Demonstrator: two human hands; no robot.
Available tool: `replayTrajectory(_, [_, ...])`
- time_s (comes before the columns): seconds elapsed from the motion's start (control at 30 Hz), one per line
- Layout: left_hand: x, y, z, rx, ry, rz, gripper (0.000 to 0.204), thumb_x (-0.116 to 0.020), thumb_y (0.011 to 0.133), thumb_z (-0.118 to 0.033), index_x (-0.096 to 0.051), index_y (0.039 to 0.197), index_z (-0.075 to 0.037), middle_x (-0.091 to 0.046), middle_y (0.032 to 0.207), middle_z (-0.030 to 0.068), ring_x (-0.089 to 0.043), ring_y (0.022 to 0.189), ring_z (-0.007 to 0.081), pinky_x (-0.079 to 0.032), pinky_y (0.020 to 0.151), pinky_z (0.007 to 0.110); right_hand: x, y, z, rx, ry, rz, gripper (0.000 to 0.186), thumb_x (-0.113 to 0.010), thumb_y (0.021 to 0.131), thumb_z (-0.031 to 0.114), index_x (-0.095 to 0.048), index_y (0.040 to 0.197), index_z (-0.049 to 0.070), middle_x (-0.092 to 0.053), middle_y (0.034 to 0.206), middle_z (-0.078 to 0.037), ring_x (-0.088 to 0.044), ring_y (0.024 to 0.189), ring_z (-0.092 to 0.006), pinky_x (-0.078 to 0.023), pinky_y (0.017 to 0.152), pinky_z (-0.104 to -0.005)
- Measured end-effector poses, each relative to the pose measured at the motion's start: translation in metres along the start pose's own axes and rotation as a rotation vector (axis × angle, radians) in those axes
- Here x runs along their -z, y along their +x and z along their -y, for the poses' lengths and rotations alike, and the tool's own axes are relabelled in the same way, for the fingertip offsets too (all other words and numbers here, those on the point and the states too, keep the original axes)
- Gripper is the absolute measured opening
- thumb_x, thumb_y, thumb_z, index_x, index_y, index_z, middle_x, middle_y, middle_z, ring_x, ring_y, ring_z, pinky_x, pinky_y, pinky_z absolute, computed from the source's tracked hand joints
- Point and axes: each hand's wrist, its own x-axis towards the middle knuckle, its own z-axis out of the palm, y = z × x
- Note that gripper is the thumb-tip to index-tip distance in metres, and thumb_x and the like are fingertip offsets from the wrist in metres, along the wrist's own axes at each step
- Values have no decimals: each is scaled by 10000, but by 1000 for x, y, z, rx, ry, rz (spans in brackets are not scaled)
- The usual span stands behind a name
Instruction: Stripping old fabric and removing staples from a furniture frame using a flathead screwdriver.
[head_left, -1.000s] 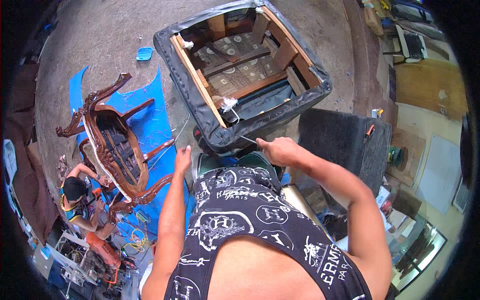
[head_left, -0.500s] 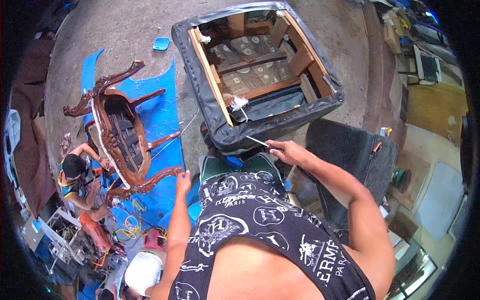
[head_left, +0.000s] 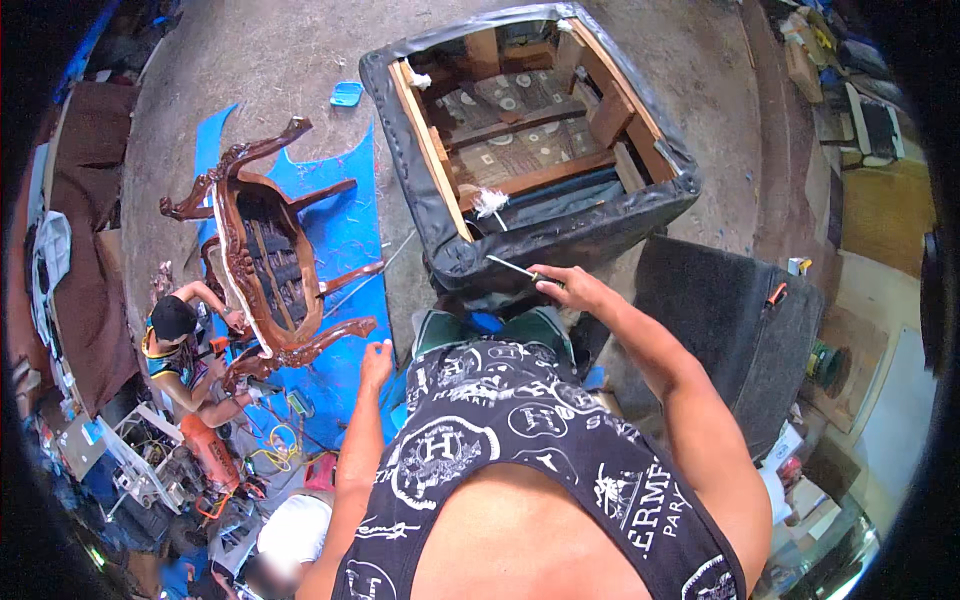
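My right hand [head_left: 572, 289] is closed around the handle of a screwdriver [head_left: 512, 266]. Its thin metal shaft points up and left, the tip close to the front corner of a black upholstered seat [head_left: 560, 235]. That seat's open side faces up and bares a wooden frame [head_left: 432, 150], patterned fabric inside and tufts of white stuffing [head_left: 489, 203]. Left of my body, my left hand [head_left: 376, 366] has its fingers curled together; whatever may be in them is hidden. Just beyond it is the leg of a carved brown wooden chair [head_left: 345, 332] lying on its side.
The chair lies on a blue sheet [head_left: 355, 230]. A co-worker [head_left: 175, 330] crouches at its left with hands on the frame. An orange tank [head_left: 205, 450] and cables are at lower left. To the right stands a dark padded block [head_left: 700, 330] with an orange-handled tool [head_left: 776, 294].
The view has shifted, so the scene sits slightly farther right. My right hand has turned the screwdriver a little, its tip now lower against the seat's side. My left hand stays by the chair leg.
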Motion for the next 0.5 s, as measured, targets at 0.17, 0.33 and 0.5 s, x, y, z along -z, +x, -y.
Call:
replayTrajectory(0.17, [3, -6, 6, -22, -68, -26, 624, -556, 964, -525, -584, 1277, 14, -645, 1223, 283, -607, 1172, 413, -457, 1000, 458, 28, -1, 26, -78, -189, -35, 406, -616, 961, 425, -635, 1325, 247, -675, 799, -254, -682, 782, -426, -534, 755, -488])
replayTrajectory(0.33, [6, -21, 12, 32, -77, -27, 613, -549, 969, -530, -587, 1275, 1, -654, 1203, 279, -618, 1144, 418, -462, 992, 457, 34, -9, 26, -38, -185, 13, 392, -606, 966, 417, -640, 1324, 262, -682, 807, -255, -685, 809, -426, -537, 783, -492])
replayTrajectory(0.5, [-4, -35, 30, 24, 7, 8, 600, -550, 966, -533, -613, 1239, -3, -657, 1197, 282, -611, 1156, 423, -456, 997, 462, 43, -6, 46, -46, -286, 32, 395, -622, 962, 400, -635, 1334, 269, -687, 806, -245, -681, 799, -428, -541, 780, -482])
